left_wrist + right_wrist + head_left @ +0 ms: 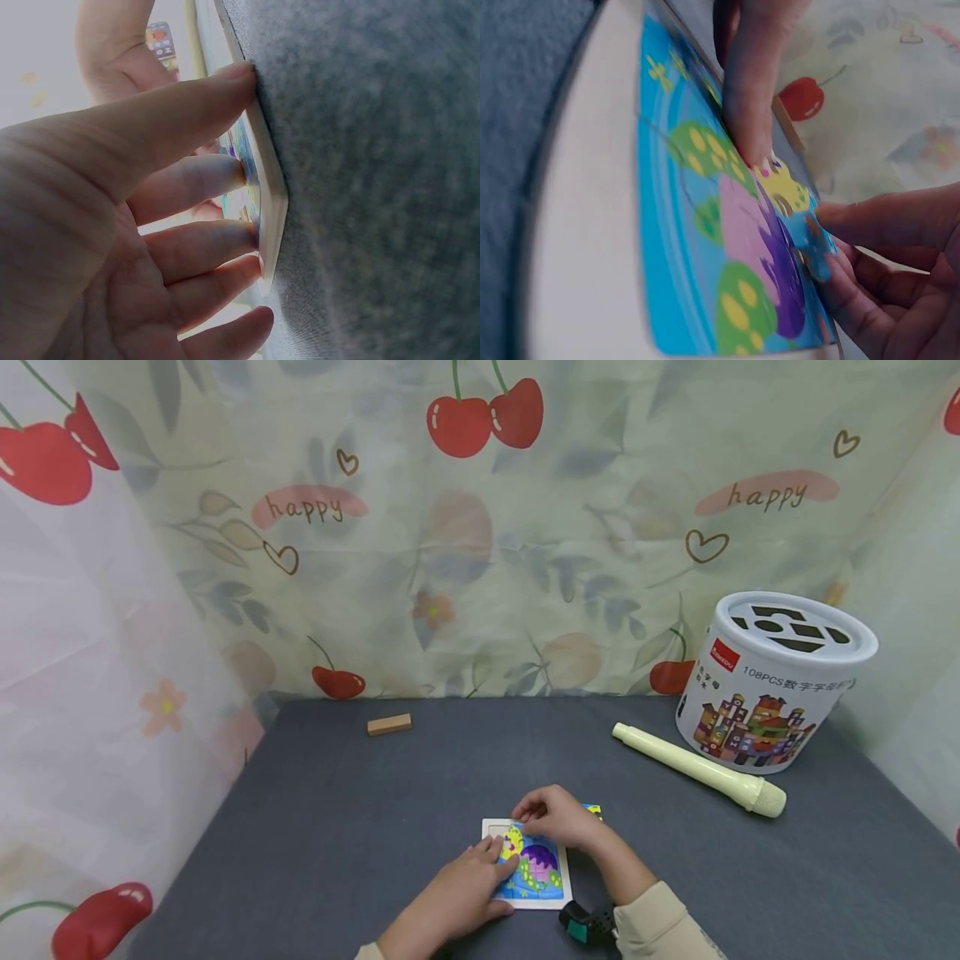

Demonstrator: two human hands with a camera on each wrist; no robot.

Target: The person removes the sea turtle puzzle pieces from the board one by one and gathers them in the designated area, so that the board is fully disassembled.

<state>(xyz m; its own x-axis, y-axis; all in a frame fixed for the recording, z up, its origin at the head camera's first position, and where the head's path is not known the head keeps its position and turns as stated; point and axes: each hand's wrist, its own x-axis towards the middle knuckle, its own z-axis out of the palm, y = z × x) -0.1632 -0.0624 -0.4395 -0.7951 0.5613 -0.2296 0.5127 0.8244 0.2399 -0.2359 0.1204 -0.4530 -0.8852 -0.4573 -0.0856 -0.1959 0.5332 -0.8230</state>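
Cream sleeve near; right fingers pinch jigsaw piece, left fingers outstretched on puzzle (tilt might jam piece).

The person wears cream sleeves, with a black, teal-patched device beside the right cuff.

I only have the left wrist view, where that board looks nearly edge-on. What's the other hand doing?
Observer: The right wrist view shows the right hand pinching a blue puzzle piece.
Visitor: So is it all done?
Observer: Apparently not; from the head view, the far left corner of the board looks bare.
Visitor: Anything beyond the board?
Observer: Yes, the head view shows a wooden block on the dark tabletop, farther back and to the left.
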